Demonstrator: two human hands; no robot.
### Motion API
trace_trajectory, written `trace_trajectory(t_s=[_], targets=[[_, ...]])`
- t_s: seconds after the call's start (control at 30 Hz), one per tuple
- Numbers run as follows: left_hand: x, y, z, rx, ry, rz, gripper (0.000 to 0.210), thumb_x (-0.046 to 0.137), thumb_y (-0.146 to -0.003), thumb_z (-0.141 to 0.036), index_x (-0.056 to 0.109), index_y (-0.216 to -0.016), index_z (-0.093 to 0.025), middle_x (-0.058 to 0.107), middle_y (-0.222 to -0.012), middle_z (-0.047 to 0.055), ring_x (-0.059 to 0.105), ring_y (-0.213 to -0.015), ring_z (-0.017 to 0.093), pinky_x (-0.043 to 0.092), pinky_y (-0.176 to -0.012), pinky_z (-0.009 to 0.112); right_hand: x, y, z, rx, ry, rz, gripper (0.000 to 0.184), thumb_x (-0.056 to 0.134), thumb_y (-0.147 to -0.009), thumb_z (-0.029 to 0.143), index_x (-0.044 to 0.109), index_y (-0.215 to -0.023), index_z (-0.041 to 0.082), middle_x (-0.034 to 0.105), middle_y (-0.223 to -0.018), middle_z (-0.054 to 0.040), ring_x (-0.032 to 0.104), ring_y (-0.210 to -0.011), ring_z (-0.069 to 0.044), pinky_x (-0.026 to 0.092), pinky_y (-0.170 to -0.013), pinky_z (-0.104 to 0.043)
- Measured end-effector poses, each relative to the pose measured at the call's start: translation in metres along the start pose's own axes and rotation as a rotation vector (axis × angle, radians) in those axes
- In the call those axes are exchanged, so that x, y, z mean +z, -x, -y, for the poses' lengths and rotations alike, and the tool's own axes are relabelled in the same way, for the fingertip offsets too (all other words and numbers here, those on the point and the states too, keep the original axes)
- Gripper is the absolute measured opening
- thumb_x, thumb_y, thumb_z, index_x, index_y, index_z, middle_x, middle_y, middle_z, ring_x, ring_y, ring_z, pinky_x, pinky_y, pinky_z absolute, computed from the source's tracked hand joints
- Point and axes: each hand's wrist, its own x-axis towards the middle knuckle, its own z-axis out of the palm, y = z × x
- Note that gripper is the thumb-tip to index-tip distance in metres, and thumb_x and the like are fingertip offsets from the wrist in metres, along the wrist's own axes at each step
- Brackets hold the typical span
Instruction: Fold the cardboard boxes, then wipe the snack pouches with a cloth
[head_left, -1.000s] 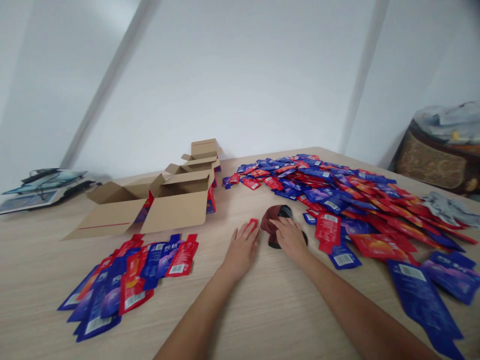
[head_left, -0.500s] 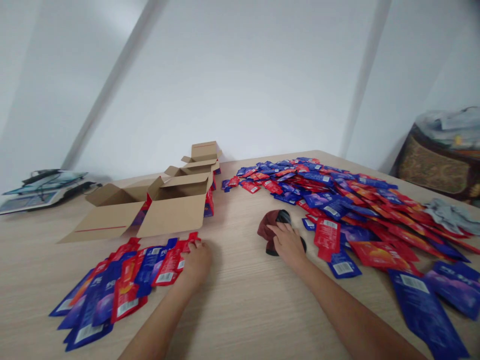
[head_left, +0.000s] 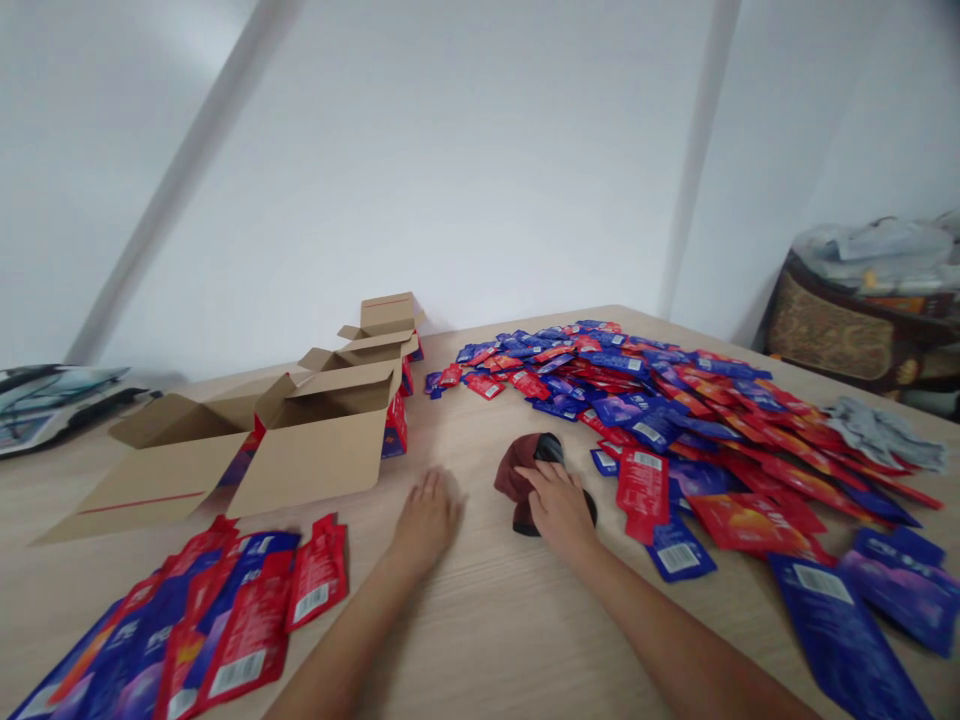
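My left hand (head_left: pixel 427 518) is over the bare tabletop, fingers stretched forward and holding nothing. To its left lies a fanned row of red and blue sachets (head_left: pixel 244 640), with one red sachet (head_left: pixel 318 570) at its right end. My right hand (head_left: pixel 561 505) is on a crumpled dark red cloth item (head_left: pixel 516 468) with black parts, its fingers curled over the fabric; the item's exact kind is unclear. Just right of that hand begins a large pile of red and blue sachets (head_left: pixel 637 400), with a red sachet (head_left: pixel 643 490) nearest.
Several open cardboard boxes (head_left: pixel 311 455) stand in a line at the left, flaps spread. Grey gloves (head_left: pixel 881 430) lie on the pile's right side. Beyond the table (head_left: pixel 480 620) is a patterned chair (head_left: pixel 832 325) loaded with bags. A flat device (head_left: pixel 60 400) sits far left.
My left hand has left the red sachet at the row's end and moved right onto bare table. My right hand stays on the cloth item. The view has shifted slightly.
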Motion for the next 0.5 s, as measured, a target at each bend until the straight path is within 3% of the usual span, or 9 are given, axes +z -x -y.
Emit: trace_trajectory(t_s=[0.17,0.33,0.5], targets=[[0.031,-0.082,-0.034,0.018,0.132,-0.048,0.058,0.020,-0.092,-0.046,0.033,-0.137,-0.011,0.028,-0.146,0.015,0.020,-0.136,0.025,0.019,-0.109,0.043,0.003,-0.002,-0.002,0.041,-0.077,-0.026,0.046,0.036,-0.082,0.014,0.054,-0.121,0.029,0.053,-0.126,-0.0022,0.042,-0.115,-0.021,0.031,-0.092,-0.036],[0.034,-0.162,-0.046,-0.020,0.165,-0.001,0.056,0.021,-0.092,-0.045,0.035,-0.137,-0.015,0.020,-0.149,0.015,0.012,-0.138,0.029,0.015,-0.108,0.049,0.007,-0.005,-0.005,0.049,-0.132,-0.024,0.048,0.038,-0.079,0.012,0.055,-0.120,0.030,0.053,-0.124,-0.0014,0.043,-0.114,-0.020,0.033,-0.093,-0.036],[0.035,-0.211,-0.055,-0.032,0.193,-0.009,0.055,0.021,-0.091,-0.047,0.034,-0.138,-0.021,0.012,-0.151,0.011,0.006,-0.138,0.030,0.011,-0.108,0.053,0.009,-0.007,-0.005,0.058,-0.169,-0.033,0.048,0.038,-0.078,0.012,0.056,-0.118,0.031,0.055,-0.122,-0.0008,0.044,-0.112,-0.020,0.033,-0.095,-0.036]])
